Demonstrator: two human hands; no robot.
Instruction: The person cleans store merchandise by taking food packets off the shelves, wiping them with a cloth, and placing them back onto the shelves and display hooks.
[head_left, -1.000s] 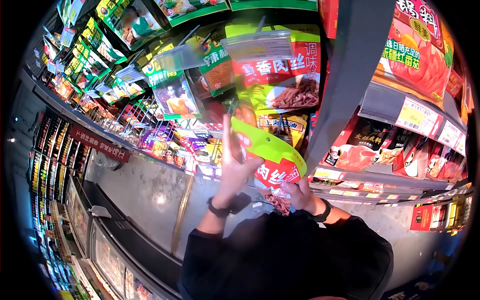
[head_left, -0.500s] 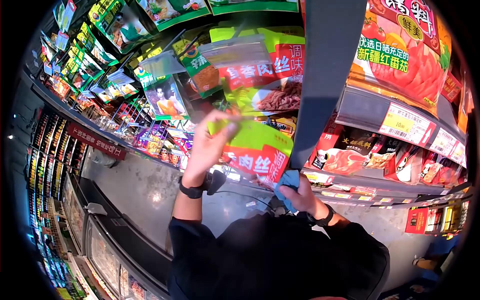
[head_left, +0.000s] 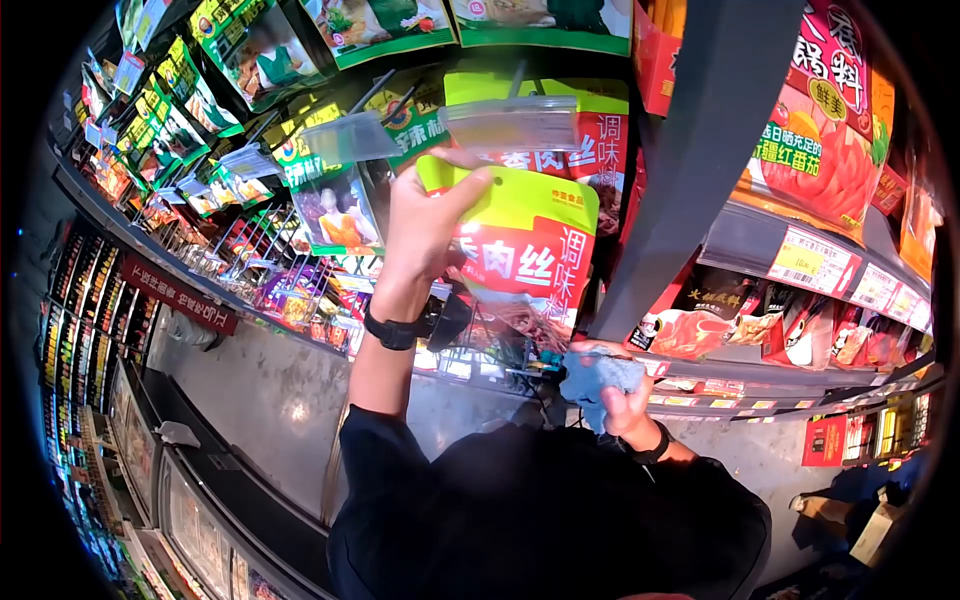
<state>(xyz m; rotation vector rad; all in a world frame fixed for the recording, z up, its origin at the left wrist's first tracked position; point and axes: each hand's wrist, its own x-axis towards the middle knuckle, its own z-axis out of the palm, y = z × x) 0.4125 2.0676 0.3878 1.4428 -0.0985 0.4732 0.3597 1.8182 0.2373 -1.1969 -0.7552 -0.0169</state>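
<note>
My left hand [head_left: 425, 222] pinches the top edge of a seasoning packet [head_left: 532, 235], green above and red below with shredded meat pictured on it. The packet is upright, in front of a matching packet [head_left: 603, 105] on the rack. A clear label holder [head_left: 512, 124] sticks out just above my left fingers. Lower right, my right hand [head_left: 630, 412] grips a crumpled blue cloth [head_left: 600, 382], below the packet's bottom corner and apart from it.
Green-edged pouches [head_left: 265, 60] hang on hooks to the left and above. A dark shelf upright [head_left: 690, 150] stands right of the packets, beside a shelf of hotpot-base bags [head_left: 815, 130]. Freezer cases [head_left: 200, 490] line the lower left. At the lower right, a person's shoe [head_left: 825, 508] is visible.
My left hand has raised the packet toward the rack. The right hand with the cloth has come away from the packet's lower corner and shifted slightly right and down.
</note>
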